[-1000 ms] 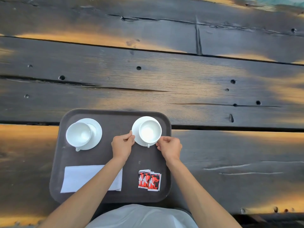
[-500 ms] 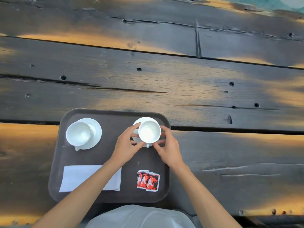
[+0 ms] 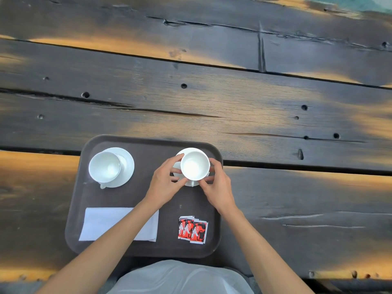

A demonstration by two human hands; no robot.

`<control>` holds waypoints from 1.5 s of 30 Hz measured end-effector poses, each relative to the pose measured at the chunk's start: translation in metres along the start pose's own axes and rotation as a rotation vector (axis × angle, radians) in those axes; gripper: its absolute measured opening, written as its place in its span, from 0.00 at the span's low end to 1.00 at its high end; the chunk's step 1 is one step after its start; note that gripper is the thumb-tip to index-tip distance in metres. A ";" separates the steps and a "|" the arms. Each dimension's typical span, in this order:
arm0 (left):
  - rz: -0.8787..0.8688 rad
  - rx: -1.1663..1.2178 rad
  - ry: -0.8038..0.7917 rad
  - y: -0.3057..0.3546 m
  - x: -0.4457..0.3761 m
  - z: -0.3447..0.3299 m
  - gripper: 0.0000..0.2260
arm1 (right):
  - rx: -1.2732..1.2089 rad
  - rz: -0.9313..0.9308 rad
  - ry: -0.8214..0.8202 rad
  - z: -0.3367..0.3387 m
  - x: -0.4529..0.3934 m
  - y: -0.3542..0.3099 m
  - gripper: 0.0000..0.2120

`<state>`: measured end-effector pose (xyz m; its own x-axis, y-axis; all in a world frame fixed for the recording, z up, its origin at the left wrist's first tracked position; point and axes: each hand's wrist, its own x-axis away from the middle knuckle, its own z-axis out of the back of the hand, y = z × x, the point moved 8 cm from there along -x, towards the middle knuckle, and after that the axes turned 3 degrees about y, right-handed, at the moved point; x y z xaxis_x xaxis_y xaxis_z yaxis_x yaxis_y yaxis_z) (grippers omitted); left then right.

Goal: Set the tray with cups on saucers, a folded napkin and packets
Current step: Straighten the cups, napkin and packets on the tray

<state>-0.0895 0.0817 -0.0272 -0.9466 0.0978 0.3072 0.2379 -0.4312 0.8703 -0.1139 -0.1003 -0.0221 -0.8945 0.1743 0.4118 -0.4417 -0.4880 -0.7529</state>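
A dark brown tray [image 3: 148, 149] lies at the table's near edge. At its back left a white cup [image 3: 105, 167] stands on a white saucer [image 3: 127, 166]. At the back right a second white cup [image 3: 194, 165] sits on its saucer [image 3: 182, 152]. My left hand [image 3: 165, 183] grips this cup's left side with fingers around the rim, and my right hand [image 3: 218, 185] grips its right side. A folded white napkin [image 3: 101, 221] lies at the tray's front left, partly under my left forearm. Red and black packets [image 3: 192, 229] lie at the front right.
The tray rests on a dark, weathered plank table [image 3: 233, 107] with cracks, knot holes and gaps between boards. My light-coloured clothing [image 3: 180, 279] shows at the bottom edge.
Both hands moved from the saucer's near edge up to the right cup and closed around its sides. The tray, left cup, napkin and packets kept their places.
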 end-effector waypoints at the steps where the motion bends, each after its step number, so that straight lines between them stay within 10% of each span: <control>1: -0.003 -0.003 0.003 0.000 0.000 0.000 0.32 | 0.003 0.002 0.002 -0.001 0.000 0.000 0.31; 27: -0.020 0.020 0.230 0.015 0.037 0.103 0.23 | 0.039 0.098 0.160 0.024 0.038 -0.047 0.22; 38: 0.179 0.059 0.604 -0.068 0.076 0.233 0.12 | 0.008 0.132 0.035 -0.080 0.029 -0.101 0.15; 45: 0.412 0.046 0.491 -0.131 0.064 0.240 0.14 | -0.149 -0.165 -0.100 -0.156 0.009 -0.078 0.09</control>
<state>-0.1288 0.3593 -0.0293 -0.7623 -0.4944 0.4178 0.6025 -0.3060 0.7372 -0.0982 0.0727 -0.0392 -0.8014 0.1516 0.5786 -0.5931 -0.3271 -0.7357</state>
